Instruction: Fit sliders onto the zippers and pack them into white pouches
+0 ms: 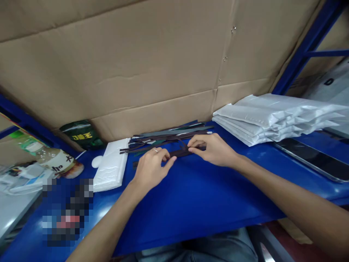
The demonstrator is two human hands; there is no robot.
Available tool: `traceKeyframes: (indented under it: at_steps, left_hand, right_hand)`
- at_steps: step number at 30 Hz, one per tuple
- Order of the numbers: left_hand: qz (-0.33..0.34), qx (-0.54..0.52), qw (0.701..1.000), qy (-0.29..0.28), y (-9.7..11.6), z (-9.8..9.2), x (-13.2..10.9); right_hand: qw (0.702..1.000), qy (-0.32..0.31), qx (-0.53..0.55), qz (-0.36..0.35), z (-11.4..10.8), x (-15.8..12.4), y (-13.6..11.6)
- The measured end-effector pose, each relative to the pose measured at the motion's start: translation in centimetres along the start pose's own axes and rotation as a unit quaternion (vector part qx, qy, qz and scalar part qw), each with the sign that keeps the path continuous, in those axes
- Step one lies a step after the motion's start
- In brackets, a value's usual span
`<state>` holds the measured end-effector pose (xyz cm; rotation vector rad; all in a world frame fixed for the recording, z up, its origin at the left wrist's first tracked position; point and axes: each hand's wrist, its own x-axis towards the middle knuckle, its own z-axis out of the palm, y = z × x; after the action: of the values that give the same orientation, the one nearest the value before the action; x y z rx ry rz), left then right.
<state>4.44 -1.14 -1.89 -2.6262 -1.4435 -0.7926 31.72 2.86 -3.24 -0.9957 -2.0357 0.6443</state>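
Note:
A dark brown strip lies on the blue table between my two hands. My left hand, a ring on one finger, pinches the strip's left part with thumb and fingers closed. My right hand pinches its right end. Just behind them lies a pile of several dark and grey strips, fanned out along the foot of the cardboard wall.
A stack of white plastic bags sits at the right, a phone beside it. A smaller white bag bundle lies left of my hands. Further left are a bottle, a green packet and a blurred patch.

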Motion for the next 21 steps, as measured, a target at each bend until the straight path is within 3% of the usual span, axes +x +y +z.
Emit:
traceKeyframes:
  at_steps: [3, 9, 17, 21]
  left_hand:
    - [0.015, -0.013, 0.999, -0.031, 1.3, 0.9, -0.3]
    - [0.049, 0.013, 0.998, -0.036, 0.5, 1.0, -0.4]
    - [-0.009, 0.014, 1.0, -0.016, 1.3, 0.1, -0.1]
    - [-0.109, 0.118, 0.987, -0.028, -1.7, -2.4, 0.6]
  right_hand:
    - [0.999, -0.022, 0.03, -0.014, 1.9, -0.5, -1.3]
    - [0.997, -0.021, 0.062, -0.026, 2.8, -0.8, -2.6]
    - [0.999, -0.047, -0.011, 0.0, 1.0, -0.3, -3.8]
    - [0.984, -0.013, -0.17, 0.053, -3.1, -0.2, -0.7]
